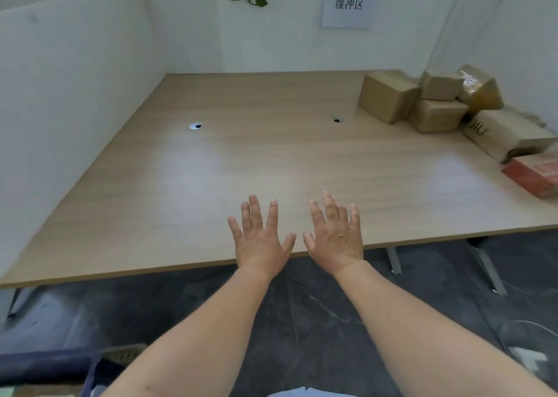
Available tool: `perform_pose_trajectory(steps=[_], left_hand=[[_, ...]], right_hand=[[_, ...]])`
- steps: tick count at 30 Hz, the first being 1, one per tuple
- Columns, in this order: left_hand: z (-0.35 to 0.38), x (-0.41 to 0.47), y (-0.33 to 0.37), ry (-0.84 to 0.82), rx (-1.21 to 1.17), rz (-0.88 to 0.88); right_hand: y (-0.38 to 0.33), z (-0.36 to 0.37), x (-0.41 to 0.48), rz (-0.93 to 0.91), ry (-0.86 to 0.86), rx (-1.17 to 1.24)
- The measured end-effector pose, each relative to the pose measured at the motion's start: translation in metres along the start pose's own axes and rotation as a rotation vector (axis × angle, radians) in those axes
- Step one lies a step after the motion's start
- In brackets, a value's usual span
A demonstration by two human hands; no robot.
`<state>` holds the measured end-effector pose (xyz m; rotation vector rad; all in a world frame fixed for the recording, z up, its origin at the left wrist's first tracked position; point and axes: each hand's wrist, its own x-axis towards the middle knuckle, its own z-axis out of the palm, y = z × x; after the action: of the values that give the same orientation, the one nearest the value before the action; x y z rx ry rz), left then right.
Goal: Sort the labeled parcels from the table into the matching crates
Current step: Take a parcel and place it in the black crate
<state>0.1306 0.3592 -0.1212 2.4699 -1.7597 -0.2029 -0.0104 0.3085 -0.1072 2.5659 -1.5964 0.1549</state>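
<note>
Several brown cardboard parcels (386,96) are piled at the table's far right corner, with a longer printed carton (507,133) and a red box (534,174) nearer the right edge. My left hand (259,236) and my right hand (335,233) are stretched out side by side over the table's front edge, fingers straight and spread, holding nothing. Both hands are well apart from the parcels. A dark blue crate (99,372) shows partly at the bottom left, behind my left forearm.
The wooden table (241,161) has two cable holes (196,126) in its top. White partition walls enclose it at the left and back, with a paper sign (348,3) and a plant sprig above. Metal table legs (486,263) and dark floor lie below.
</note>
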Motion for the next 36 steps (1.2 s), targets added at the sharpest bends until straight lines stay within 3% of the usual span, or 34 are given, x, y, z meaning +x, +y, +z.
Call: perform_pose_trajectory(steps=[23, 36], left_hand=[[0.065, 0.073, 0.367, -0.05, 0.0, 0.286], [0.106, 0.139, 0.488, -0.093, 0.048, 0.447]], right_hand=[[0.373, 0.026, -0.016, 0.345, -0.023, 0.0], [0.492, 0.061, -0.002, 0.494, -0.063, -0.002]])
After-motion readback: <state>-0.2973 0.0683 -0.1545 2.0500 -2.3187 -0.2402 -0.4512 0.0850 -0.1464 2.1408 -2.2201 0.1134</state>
